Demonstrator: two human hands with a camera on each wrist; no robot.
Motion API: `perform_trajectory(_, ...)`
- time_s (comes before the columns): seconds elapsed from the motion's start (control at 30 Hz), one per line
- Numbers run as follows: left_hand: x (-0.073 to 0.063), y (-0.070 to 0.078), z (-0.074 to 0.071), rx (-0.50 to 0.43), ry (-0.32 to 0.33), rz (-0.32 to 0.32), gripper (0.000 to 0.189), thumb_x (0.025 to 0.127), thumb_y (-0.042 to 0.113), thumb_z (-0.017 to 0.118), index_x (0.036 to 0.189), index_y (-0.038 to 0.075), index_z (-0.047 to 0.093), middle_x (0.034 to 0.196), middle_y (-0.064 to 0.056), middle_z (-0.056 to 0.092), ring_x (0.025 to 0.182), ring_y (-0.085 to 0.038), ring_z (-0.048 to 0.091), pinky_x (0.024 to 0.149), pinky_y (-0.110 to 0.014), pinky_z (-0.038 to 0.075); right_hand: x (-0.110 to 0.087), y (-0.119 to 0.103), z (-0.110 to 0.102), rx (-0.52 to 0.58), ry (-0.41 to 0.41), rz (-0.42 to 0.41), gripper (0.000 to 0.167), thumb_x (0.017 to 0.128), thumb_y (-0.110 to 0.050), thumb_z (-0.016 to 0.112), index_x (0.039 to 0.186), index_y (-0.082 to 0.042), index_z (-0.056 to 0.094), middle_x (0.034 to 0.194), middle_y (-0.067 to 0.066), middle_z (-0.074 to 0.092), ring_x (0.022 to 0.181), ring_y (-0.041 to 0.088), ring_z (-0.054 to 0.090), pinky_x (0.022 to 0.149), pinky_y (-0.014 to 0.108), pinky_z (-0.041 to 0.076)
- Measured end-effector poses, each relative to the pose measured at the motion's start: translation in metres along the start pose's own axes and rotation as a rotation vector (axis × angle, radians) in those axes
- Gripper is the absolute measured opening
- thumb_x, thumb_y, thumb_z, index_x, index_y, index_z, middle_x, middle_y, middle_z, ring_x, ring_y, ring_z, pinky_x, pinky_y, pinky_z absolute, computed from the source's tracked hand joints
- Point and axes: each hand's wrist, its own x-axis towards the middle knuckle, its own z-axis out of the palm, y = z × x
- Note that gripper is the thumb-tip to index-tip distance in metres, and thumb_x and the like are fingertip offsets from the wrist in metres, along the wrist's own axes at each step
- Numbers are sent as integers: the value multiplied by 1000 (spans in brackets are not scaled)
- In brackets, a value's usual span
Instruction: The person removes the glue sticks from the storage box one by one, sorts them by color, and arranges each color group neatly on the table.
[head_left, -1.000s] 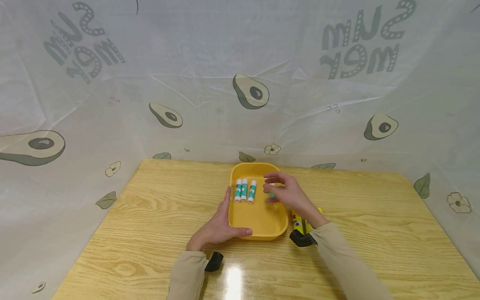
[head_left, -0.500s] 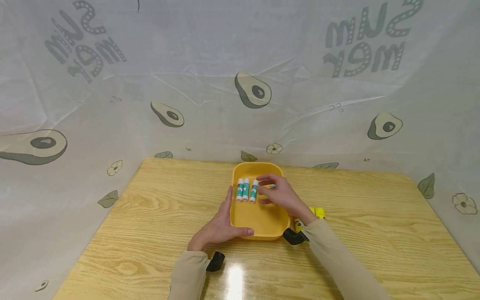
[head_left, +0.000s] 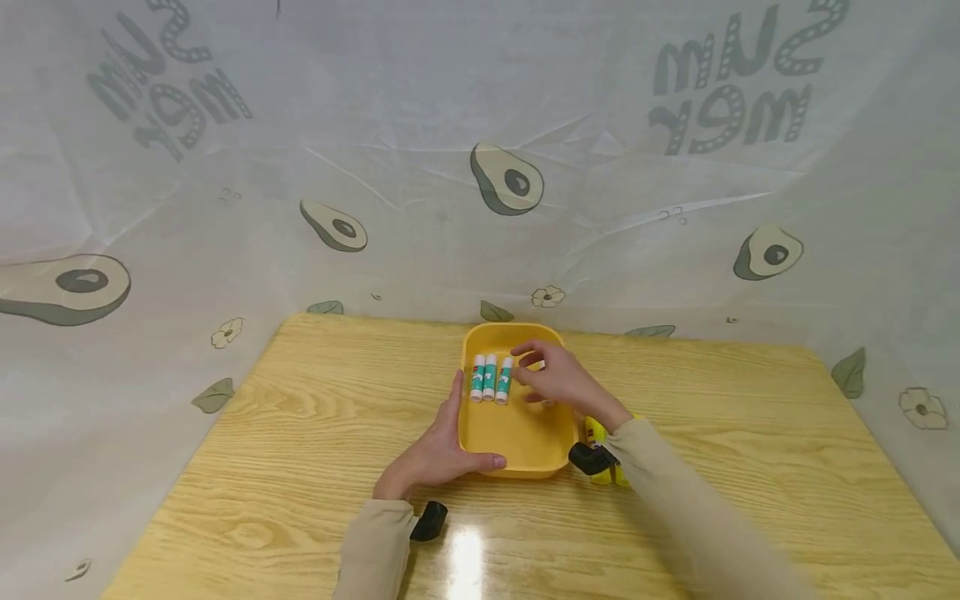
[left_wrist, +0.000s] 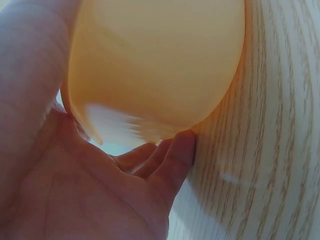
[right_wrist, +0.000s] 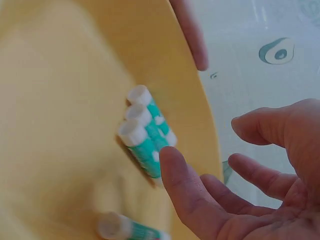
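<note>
Behind your work hangs the pale printed sheet (head_left: 420, 125), and below it spreads the wood-grain table (head_left: 315, 408). The yellow tray (head_left: 517, 442) sits on that table in about the same place as a second ago, and so does your left hand (head_left: 438, 450). You hold the tray by its near-left corner, your fingers along the outside of the left wall and your thumb over the near rim.

Your right hand (head_left: 562, 379) is what has moved: a second ago it hung over the tray's right part, and now its fingertips are further left, near the row of glue sticks. Its fingers are bent but apart, and you have nothing between them. The sleeve and the black wrist camera (head_left: 592, 458) have gone across with it, so the yellow tubes (head_left: 596, 432) outside the tray's right wall are covered differently; two can be made out, partly hidden.

Inside the tray you have four green-and-white sticks, all lying down. The three glue sticks (head_left: 490, 379) make a row by the left wall, arranged as before: the left two side by side, the third slightly slanted. The fourth stick (right_wrist: 135, 231) lies apart from them on the tray floor; your right hand hides nearly all of it in the head view, where its green label showed a second ago.
</note>
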Motion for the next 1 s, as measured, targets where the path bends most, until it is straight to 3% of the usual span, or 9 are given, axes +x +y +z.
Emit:
perform_trajectory(0.2, 0, -1, -2, -4, 8, -11, 139, 76, 50, 88, 163, 32, -18, 173, -10, 1, 159, -36, 12, 125, -61, 20, 16, -11, -1, -54, -9, -13, 49, 101, -20, 65, 144, 0, 50, 130, 23, 56, 101, 41, 71, 83, 47, 62)
perform_trajectory(0.47, 2, -5, 1, -12, -10, 4, 139, 77, 51, 87, 162, 31, -20, 174, -9, -2, 159, -35, 11, 126, -60, 19, 34, 0, 6, -76, -6, 75, 55, 96, -17, 69, 143, 2, 47, 118, 23, 61, 97, 37, 68, 78, 44, 63)
perform_trajectory(0.7, 2, -3, -1, -7, -1, 5, 139, 77, 51, 88, 162, 32, -20, 174, -9, -1, 159, -35, 11, 126, -60, 19, 39, 4, 6, -91, -22, 86, 59, 94, -17, 73, 143, 2, 46, 115, 21, 62, 94, 33, 68, 79, 42, 63)
perform_trajectory(1.0, 1, -3, -1, -3, -20, 8, 135, 80, 51, 85, 160, 37, -23, 174, -7, -6, 160, -34, 8, 126, -61, 19, 48, 13, 9, -169, -64, 80, 68, 87, -16, 82, 144, 0, 48, 100, 10, 57, 73, 23, 68, 67, 33, 62)
